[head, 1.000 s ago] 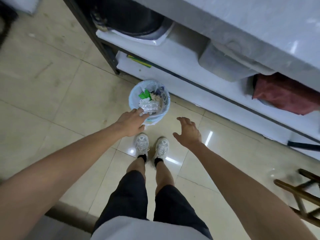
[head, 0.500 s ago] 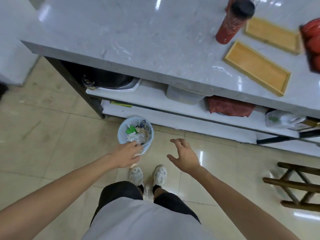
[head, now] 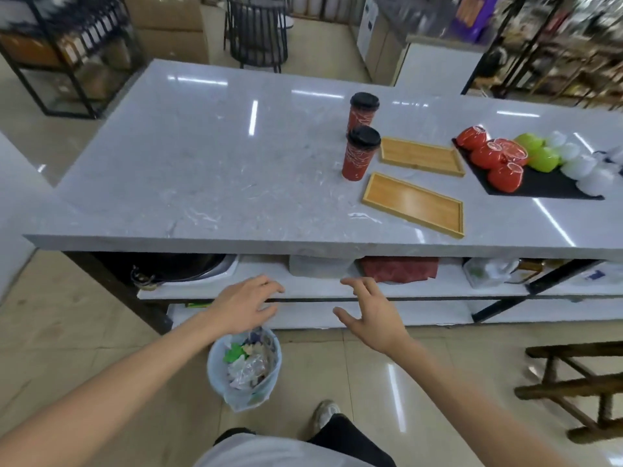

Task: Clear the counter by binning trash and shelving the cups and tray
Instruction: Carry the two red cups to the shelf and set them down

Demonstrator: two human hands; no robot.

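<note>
My left hand [head: 247, 303] and right hand [head: 374, 313] hover empty, fingers spread, over the bin [head: 244, 369]; two cups [head: 359, 153] stand on the desk [head: 202, 170] at one o'clock.

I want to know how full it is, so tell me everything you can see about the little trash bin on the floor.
The trash bin is small and round, lined with a pale bluish plastic bag whose edge folds over the rim. It stands upright on the tiled floor in front of the counter's lower shelves, just below the left hand, which hovers above it without touching. It looks well filled: crumpled clear plastic, a green scrap and some beige bits lie near the top. Nothing else touches it.
</note>
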